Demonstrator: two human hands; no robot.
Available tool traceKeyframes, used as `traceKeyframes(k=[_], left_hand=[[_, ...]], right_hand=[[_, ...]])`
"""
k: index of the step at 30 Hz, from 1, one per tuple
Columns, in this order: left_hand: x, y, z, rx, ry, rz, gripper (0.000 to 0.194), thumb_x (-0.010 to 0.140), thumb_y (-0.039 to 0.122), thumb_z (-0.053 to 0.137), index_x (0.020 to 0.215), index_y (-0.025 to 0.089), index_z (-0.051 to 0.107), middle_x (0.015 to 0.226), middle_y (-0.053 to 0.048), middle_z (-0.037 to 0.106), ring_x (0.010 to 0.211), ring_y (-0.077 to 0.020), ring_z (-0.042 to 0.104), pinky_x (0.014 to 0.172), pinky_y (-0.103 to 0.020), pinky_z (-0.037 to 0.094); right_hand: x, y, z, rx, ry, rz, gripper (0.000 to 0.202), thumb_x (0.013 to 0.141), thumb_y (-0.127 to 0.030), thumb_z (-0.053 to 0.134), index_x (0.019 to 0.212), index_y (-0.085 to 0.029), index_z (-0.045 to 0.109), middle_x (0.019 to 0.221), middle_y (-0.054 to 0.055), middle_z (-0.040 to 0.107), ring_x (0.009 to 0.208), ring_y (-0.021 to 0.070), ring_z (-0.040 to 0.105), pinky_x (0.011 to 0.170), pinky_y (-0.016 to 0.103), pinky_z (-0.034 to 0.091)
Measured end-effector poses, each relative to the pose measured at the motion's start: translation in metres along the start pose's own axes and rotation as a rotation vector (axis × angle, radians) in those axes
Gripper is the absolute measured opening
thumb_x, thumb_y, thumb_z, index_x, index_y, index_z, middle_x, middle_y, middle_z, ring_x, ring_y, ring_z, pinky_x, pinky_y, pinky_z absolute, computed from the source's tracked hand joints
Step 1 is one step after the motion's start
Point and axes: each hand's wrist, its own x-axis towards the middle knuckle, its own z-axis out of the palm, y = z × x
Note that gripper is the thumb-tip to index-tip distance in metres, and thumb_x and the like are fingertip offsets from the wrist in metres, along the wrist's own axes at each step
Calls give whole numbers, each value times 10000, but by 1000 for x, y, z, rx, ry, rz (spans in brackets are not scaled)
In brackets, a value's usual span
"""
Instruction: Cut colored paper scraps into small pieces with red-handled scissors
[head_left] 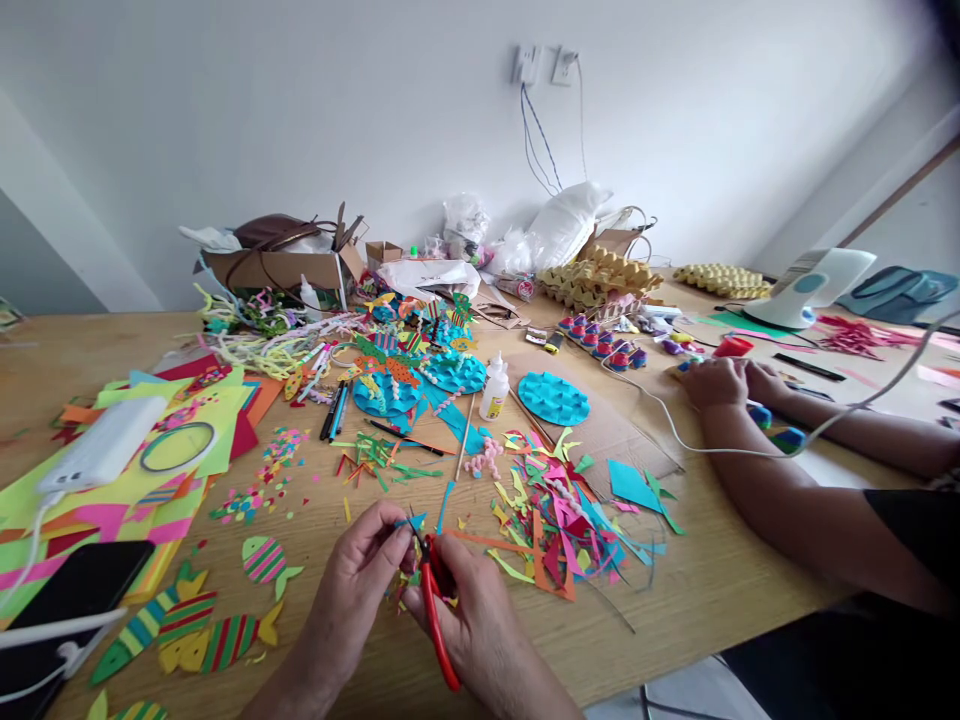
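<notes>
My left hand (362,570) pinches a small piece of blue paper (418,521) between thumb and fingers near the front middle. In my right hand (480,610) are red-handled scissors (435,625), their dark tips at the blue piece. Striped paper fish (262,560) lie on the table left of my hands. Just right of and beyond my right hand is a heap of coloured paper scraps (555,520). A glue bottle (495,388) stands farther back, beside a blue scaled oval (555,398).
Coloured paper sheets (232,400), a white power strip (105,440) and a dark phone (82,590) lie at left. Another person's arms (757,480) rest on the table at right, with a white cable (675,430) nearby. Egg trays (600,278) and boxes line the back.
</notes>
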Motion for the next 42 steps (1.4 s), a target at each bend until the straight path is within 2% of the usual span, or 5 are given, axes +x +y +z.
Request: traceKeyframes(k=[8, 14, 30, 35, 42], left_hand=[[-1, 2, -2, 68, -13, 31, 100, 750, 260, 554, 687, 190, 587, 584, 43, 523, 563, -118, 499, 535, -183, 442], [-1, 4, -6, 146, -21, 64, 97, 756, 248, 537, 684, 190, 568, 592, 43, 510, 577, -125, 491, 545, -187, 428], [-2, 2, -13, 234, -43, 80, 131, 801, 289, 508, 715, 200, 550, 616, 40, 487, 607, -141, 475, 577, -206, 405], [-4, -1, -14, 188, -22, 62, 119, 813, 293, 509, 748, 207, 559, 638, 42, 502, 635, -140, 490, 604, -202, 412], [-6, 1, -13, -3, -9, -31, 85, 773, 288, 583, 776, 204, 566, 667, 42, 525, 648, -128, 496, 612, -195, 424]], right_hand=[[0, 6, 2, 15, 27, 23, 290, 736, -364, 574, 587, -190, 396, 522, -54, 409, 471, 82, 341, 451, 185, 226], [-4, 8, 0, -3, -8, 18, 302, 748, -338, 575, 580, -188, 374, 527, -55, 393, 479, 76, 317, 453, 181, 215], [-9, 9, -6, -60, -70, 48, 382, 766, -439, 522, 548, -192, 329, 491, -65, 311, 466, 74, 256, 439, 188, 182], [-7, 10, -7, -64, -80, 42, 394, 769, -455, 513, 545, -189, 328, 491, -64, 312, 467, 71, 271, 441, 186, 182], [-6, 14, -3, -73, -70, 41, 392, 764, -454, 523, 546, -184, 341, 492, -61, 322, 469, 70, 271, 443, 188, 178]])
